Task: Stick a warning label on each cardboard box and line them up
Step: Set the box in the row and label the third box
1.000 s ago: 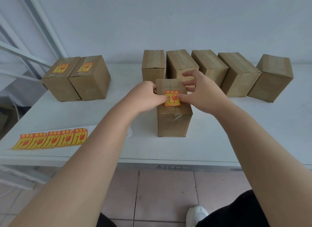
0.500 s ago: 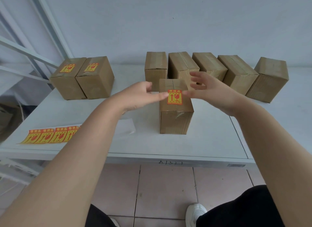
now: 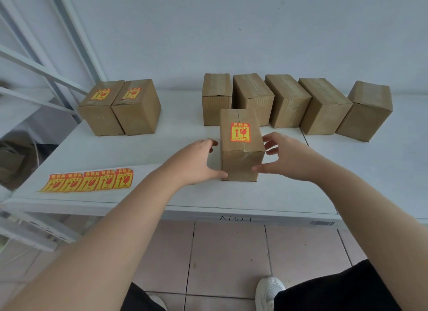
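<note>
Cardboard box [image 3: 240,148] sits between both spread-open hands, left hand [image 3: 196,162] and right hand [image 3: 284,157], thumbs touching its front.

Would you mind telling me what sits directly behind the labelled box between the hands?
Behind the labelled box stand two unlabelled cardboard boxes, the left end of a row of five. Their lower fronts are hidden behind it.

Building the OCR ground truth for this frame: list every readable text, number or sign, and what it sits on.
"A1321", handwritten, last digits unsure: front edge of the white table.
Barcode sticker on that edge: too small to read.
Red-and-yellow warning label on the front brown cardboard box: up-arrow and broken-glass signs; characters blurred.
Labels on the two left boxes and the five-label strip: same signs, text unreadable.
</note>
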